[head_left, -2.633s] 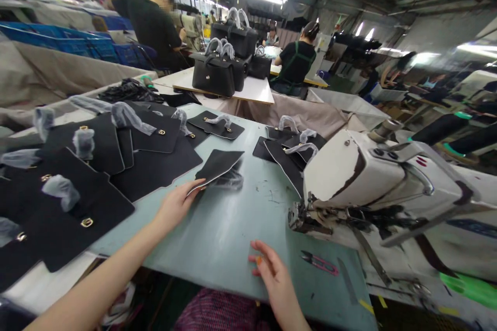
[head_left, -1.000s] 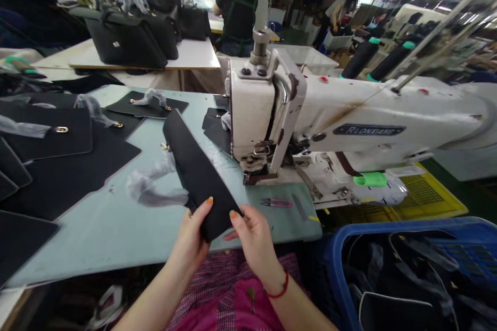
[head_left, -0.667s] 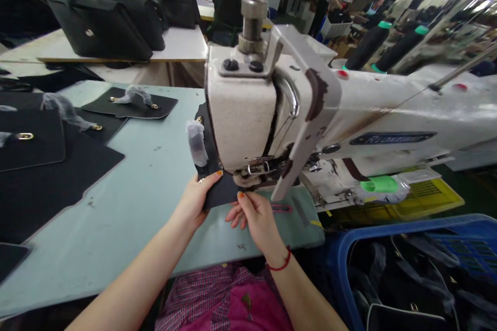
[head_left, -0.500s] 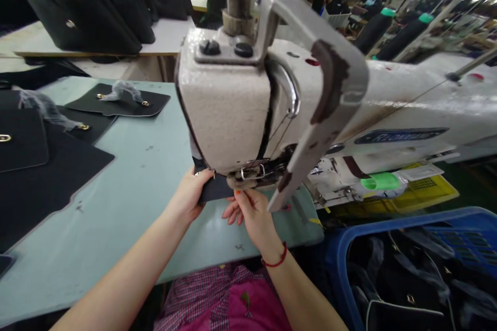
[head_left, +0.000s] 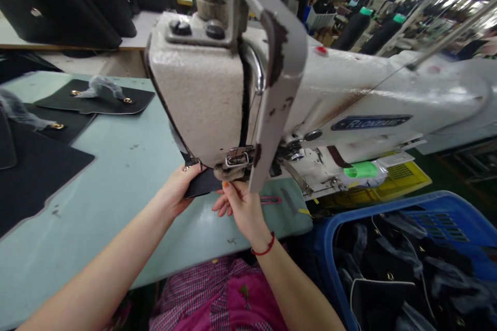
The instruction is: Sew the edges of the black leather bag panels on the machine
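Note:
A dark bag panel [head_left: 204,183] lies partly beneath the head of a white sewing machine [head_left: 198,83]. My left hand [head_left: 179,190] is closed on the panel's left side, thumb on top and fingers under it. Near the presser foot, my right hand [head_left: 239,207] pinches the panel's near edge between thumb and forefinger, its other fingers curled below. The machine head hides the panel's far part and the needle. A metal guard bar [head_left: 277,72] comes down just right of my right hand.
Black panels with wrapped handles [head_left: 112,101] lie on the pale green table [head_left: 128,176] at left. Black bags [head_left: 54,5] stand behind. A blue basket [head_left: 330,248] of bag pieces stands at right, a yellow crate [head_left: 411,181] beyond it. Pink snips [head_left: 271,199] lie beside my right hand.
The camera view has turned, so the machine and table sit further left. Both hands keep their hold on the panel, with little visible shift against the machine.

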`<state>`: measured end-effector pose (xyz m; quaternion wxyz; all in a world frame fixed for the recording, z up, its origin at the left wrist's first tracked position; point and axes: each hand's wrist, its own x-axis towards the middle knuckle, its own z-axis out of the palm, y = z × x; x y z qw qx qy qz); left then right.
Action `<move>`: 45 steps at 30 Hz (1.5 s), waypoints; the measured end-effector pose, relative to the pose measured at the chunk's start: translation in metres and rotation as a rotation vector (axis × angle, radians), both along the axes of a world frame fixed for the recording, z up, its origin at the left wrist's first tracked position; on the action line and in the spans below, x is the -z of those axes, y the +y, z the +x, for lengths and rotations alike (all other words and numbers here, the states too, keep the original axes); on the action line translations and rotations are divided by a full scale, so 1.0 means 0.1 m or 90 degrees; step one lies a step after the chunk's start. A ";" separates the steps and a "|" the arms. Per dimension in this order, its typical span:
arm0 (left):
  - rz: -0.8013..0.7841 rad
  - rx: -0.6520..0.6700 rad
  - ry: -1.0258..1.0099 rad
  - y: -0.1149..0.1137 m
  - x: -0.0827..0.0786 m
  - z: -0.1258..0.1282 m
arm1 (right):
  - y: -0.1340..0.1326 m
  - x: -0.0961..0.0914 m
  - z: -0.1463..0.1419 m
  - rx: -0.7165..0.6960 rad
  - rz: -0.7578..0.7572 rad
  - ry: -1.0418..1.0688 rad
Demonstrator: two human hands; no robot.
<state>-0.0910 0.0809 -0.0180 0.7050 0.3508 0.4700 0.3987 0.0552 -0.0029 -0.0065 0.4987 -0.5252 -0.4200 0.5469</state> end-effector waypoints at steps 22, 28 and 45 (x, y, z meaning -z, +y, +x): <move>-0.071 0.060 0.007 -0.01 -0.19 -0.16 | -0.04 -0.06 -0.22 0.084 0.012 0.020; -0.055 0.055 0.019 0.06 -0.10 -0.19 | 0.02 -0.01 -0.31 0.120 0.011 0.045; -0.036 -0.078 -0.018 -0.18 -0.15 -0.10 | 0.09 -0.04 -0.46 0.189 -0.034 0.099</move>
